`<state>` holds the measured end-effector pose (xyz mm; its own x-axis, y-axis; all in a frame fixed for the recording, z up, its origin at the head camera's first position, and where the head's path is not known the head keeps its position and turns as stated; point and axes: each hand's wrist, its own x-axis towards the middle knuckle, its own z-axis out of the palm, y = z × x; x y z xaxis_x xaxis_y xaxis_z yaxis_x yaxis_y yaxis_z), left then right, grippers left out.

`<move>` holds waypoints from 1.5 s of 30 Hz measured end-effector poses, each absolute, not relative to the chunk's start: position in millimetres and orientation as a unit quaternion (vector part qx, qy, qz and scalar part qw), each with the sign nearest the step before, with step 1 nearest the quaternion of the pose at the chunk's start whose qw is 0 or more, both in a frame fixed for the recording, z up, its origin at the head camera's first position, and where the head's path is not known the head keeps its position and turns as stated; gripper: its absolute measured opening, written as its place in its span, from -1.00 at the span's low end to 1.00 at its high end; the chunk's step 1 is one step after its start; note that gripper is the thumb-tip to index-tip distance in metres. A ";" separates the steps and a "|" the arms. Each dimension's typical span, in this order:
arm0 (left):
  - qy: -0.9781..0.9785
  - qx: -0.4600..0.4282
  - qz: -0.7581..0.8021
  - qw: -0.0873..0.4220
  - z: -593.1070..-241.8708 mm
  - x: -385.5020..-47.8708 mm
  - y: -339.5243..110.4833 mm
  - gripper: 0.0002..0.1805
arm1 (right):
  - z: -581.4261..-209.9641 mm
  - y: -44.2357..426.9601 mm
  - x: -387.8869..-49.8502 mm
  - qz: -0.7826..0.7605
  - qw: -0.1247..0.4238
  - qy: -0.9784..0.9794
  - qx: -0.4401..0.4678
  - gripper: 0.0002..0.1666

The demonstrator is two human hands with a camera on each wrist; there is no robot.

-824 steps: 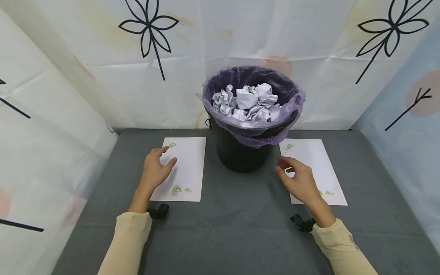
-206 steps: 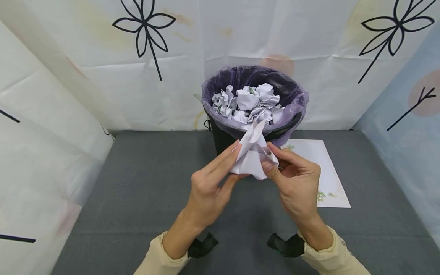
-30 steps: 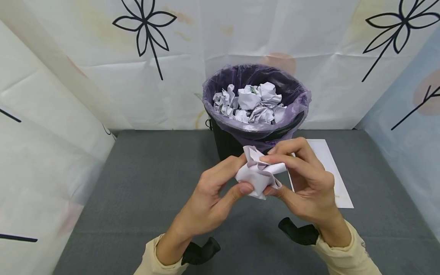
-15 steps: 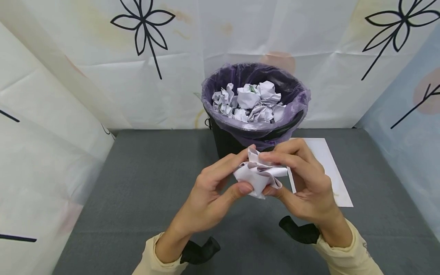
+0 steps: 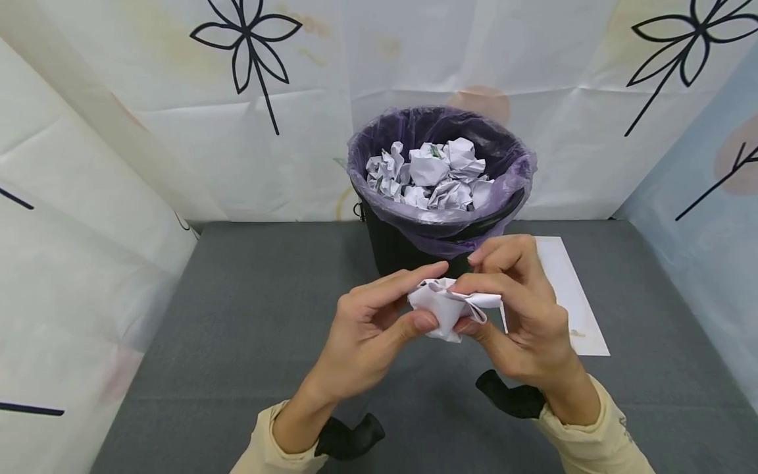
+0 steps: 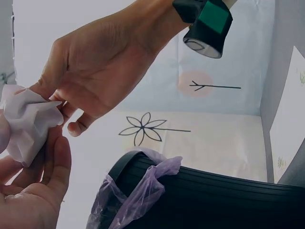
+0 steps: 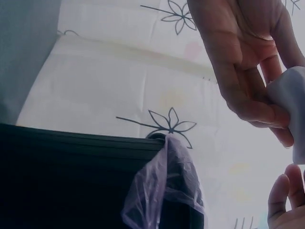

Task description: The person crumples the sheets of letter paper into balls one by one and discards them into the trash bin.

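Observation:
A crumpled sheet of white paper [image 5: 445, 309] is held between both hands, in front of the bin and above the table. My left hand [image 5: 373, 329] grips its left side, thumb in front and fingers behind. On the other side my right hand [image 5: 524, 316] pinches it between thumb and index finger, the other fingers bent above. The left wrist view shows the folded paper [image 6: 31, 124] between the fingers of both hands. Only an edge of the paper [image 7: 293, 105] appears in the right wrist view.
A black bin [image 5: 387, 243] with a purple liner [image 5: 509, 184] stands at the back of the grey table [image 5: 249, 316], holding several crumpled paper balls [image 5: 429, 168]. A flat white sheet [image 5: 571, 296] lies right of it, partly behind my right hand. Printed cloth walls surround the table.
A flat sheet once lay left of the bin; that spot is bare table now. In the last second the paper in my hands has been folded smaller, its upper tip pressed down.

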<state>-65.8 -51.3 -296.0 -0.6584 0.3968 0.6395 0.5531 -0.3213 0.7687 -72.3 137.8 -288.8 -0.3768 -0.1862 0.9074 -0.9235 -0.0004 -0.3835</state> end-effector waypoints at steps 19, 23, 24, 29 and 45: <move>-0.498 -0.371 -0.784 0.004 -298.8 -72.3 -52.0 -0.31 | -289.9 129.8 -76.0 0.458 0.442 -0.647 0.420 -0.82; -0.488 -0.361 -0.795 0.015 -299.3 -71.9 -48.2 -0.41 | -287.2 130.6 -74.3 0.455 0.428 -0.658 0.420 -0.80; -0.486 -0.359 -0.797 0.018 -299.4 -72.0 -47.4 -0.43 | -286.6 130.8 -74.2 0.454 0.425 -0.660 0.421 -0.80; -0.483 -0.349 -0.802 0.036 -299.7 -72.6 -43.8 -0.48 | -285.9 133.9 -74.1 0.459 0.397 -0.670 0.428 -0.80; -0.458 -0.262 -0.846 0.079 -294.5 -68.6 -35.4 -0.64 | -289.2 132.0 -72.9 0.537 0.355 -0.677 0.357 -0.62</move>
<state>-68.6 -35.4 -294.5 -0.8501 0.1074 0.5156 0.3731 -0.5680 0.7336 -72.9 132.0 -289.2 -0.4933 -0.1013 0.8639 -0.8643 0.1694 -0.4736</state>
